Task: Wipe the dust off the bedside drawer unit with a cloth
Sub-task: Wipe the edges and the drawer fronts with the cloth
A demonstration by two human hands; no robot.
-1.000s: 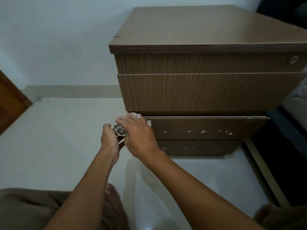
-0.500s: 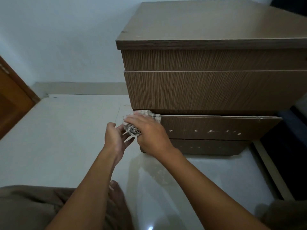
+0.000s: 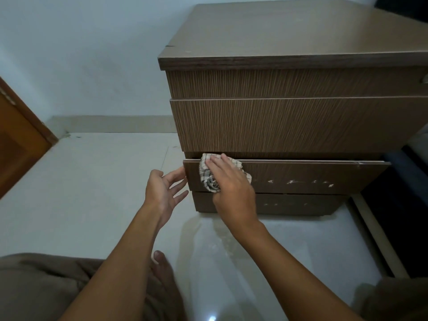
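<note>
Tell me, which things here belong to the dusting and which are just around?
Job: brown wooden bedside drawer unit; checked beige cloth; right hand pressing it; left hand beside the unit.
Around: orange-brown wooden door; pale tiled floor.

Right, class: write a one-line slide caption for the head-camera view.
Right hand presses a checked cloth on the ajar drawer front; left hand open by its edge.

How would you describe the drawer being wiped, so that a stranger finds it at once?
The brown wooden drawer unit stands on the pale floor by the white wall. Counting down its front, take the third drawer, under two closed ones. Only it sits slightly pulled out, with the right hand pressing a checked cloth on its left end.
</note>
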